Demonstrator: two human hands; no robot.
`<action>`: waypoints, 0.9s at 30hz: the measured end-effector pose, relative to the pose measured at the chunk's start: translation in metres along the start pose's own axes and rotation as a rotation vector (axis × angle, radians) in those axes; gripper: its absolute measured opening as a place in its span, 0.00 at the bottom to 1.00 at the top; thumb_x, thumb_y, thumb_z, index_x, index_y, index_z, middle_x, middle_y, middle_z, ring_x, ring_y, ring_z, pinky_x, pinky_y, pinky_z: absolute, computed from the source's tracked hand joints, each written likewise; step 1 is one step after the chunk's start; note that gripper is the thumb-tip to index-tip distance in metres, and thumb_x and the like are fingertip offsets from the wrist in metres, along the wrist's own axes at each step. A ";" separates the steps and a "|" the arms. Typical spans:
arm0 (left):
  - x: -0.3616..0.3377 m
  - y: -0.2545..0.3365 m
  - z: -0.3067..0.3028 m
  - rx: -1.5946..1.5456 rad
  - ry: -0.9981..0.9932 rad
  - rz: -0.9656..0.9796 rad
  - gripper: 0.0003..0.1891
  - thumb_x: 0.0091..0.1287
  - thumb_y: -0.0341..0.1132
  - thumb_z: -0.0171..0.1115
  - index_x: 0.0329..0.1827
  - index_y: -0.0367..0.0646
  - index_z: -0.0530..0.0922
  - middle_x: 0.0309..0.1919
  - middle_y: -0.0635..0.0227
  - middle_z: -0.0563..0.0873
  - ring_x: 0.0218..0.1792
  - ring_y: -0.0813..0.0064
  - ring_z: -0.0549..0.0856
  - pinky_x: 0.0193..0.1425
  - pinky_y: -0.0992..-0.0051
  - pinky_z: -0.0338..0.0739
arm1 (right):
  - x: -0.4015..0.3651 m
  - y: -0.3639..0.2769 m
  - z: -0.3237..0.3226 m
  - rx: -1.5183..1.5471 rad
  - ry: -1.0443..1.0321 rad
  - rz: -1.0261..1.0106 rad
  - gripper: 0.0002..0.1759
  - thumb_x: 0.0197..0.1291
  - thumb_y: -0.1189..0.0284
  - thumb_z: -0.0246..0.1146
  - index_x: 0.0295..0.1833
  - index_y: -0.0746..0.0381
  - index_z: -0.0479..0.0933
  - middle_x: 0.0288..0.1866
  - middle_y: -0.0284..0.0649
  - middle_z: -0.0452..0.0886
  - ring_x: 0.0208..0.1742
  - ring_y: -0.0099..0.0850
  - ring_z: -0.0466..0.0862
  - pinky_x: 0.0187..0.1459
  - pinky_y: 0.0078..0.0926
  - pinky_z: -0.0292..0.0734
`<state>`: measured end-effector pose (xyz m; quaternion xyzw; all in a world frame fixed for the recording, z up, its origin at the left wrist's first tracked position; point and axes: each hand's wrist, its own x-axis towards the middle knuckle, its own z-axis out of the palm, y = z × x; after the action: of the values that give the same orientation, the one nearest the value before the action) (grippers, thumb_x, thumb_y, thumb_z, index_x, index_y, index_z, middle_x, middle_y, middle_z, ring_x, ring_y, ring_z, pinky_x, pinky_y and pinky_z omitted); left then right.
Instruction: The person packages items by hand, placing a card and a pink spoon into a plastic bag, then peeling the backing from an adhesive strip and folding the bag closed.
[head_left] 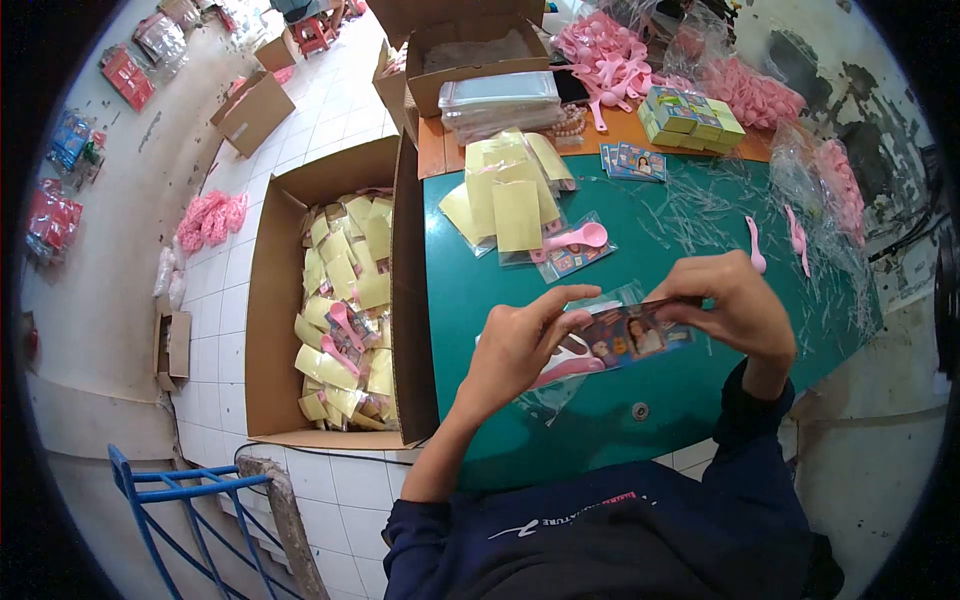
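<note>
The person sits at a green table (700,400). Both hands are up over the table, just in front of the person. The left hand (520,345) and the right hand (735,305) hold a clear packet (600,345) between them. The left fingers pinch its left end with the thumb on top. The right fingers are curled and pinch its top right edge.

Inside the packet there is a picture card (632,335) and a pink spoon (565,368).

Farther back on the table lies a pile of yellow packets (510,195), and just beside it a filled packet (570,250) with a pink spoon in it. Two loose pink spoons (756,245) lie off to the right. Small colourful boxes (690,115) are stacked near the back.

On the floor, touching the table's left side, a big cardboard box (275,300) is full of yellow packets.
</note>
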<state>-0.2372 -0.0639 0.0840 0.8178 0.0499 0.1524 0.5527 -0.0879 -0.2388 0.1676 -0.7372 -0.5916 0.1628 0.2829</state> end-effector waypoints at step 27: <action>0.026 -0.060 0.034 0.362 0.027 0.139 0.08 0.64 0.41 0.58 0.37 0.47 0.78 0.19 0.57 0.80 0.22 0.55 0.80 0.24 0.62 0.72 | 0.006 0.052 0.060 0.279 -0.025 0.346 0.09 0.49 0.73 0.67 0.32 0.68 0.78 0.19 0.41 0.78 0.22 0.21 0.78 0.25 0.23 0.71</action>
<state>-0.1970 -0.0643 0.0224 0.9031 0.0277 0.1897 0.3842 -0.0802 -0.2265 0.0893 -0.7793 -0.4314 0.2986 0.3427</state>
